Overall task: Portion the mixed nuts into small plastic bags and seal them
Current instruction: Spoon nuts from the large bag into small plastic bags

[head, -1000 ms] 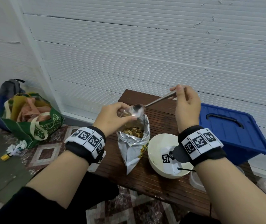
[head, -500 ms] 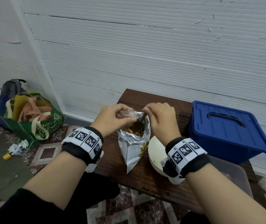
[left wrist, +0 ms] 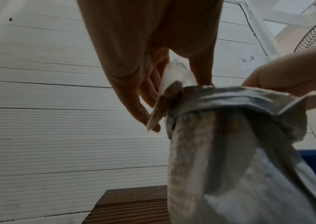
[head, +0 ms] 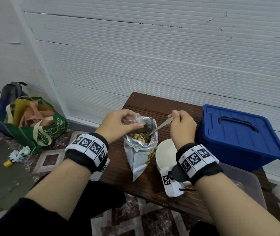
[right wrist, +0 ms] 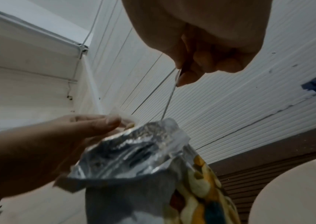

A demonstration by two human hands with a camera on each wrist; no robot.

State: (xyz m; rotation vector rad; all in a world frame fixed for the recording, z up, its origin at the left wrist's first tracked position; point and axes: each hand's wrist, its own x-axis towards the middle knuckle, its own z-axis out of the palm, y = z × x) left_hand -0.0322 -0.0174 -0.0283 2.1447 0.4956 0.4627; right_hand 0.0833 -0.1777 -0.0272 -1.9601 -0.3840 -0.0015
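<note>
My right hand [head: 181, 126] pinched 1 spoon [head: 159, 127], bowl sunk in the pouch [head: 140, 150]; left hand [head: 117, 126] pinched 1 bag [head: 132, 119] just left.

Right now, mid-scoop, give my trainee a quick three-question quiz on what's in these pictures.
1. True or false: the bowl of the spoon is down inside the foil nut bag.
2. What does the left hand pinch at the foil bag's rim?
A. a small clear plastic bag
B. a lid
C. a napkin
3. Fill in: the right hand grips the spoon by its ____.

Key
1. True: the handle slants down into the bag's open mouth, onto the nuts.
2. A: it is held at the foil bag's left rim.
3. Handle: the fingers curl round its upper end.
</note>
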